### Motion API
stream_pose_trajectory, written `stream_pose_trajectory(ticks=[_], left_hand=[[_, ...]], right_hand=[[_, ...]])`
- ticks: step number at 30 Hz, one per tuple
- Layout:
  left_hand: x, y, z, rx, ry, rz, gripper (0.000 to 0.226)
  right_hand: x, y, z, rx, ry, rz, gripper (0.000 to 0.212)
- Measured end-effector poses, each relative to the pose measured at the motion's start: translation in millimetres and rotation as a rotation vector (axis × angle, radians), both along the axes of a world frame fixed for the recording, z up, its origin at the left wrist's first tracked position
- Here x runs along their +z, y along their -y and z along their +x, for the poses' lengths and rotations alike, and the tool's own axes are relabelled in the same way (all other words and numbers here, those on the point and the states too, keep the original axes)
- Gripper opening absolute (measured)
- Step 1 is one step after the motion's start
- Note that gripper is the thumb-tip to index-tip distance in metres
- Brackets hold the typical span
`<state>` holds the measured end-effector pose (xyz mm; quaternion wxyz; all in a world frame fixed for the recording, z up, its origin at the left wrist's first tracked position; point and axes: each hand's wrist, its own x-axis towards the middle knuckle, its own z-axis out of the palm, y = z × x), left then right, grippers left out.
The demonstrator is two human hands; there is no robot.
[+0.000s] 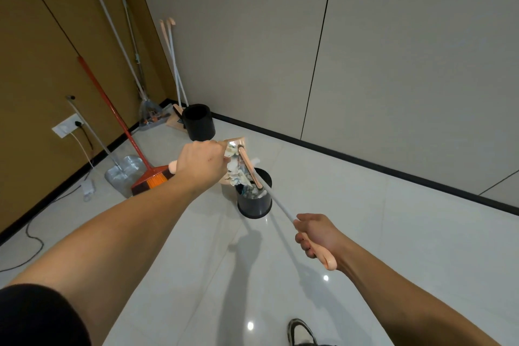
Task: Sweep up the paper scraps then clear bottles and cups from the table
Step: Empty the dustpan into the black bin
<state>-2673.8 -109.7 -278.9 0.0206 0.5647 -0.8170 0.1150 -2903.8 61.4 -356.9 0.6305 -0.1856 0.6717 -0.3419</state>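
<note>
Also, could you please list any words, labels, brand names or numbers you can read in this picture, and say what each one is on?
None can be read.
A dark label on the pink dustpan in the corner: too blurred to read.
Paper scraps tipping into the black bin: bluish print, illegible.
Wall socket, red broom, shoe: no text visible.
</note>
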Motion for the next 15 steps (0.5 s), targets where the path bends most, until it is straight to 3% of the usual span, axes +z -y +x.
stream_pose_trajectory(ticks=[15], left_hand=[[-3,-4,9,-0.107,0.103,-0.043,0.019]], right_hand=[[8,-21,-16,-0.100,-0.002,-0.015,0.036]])
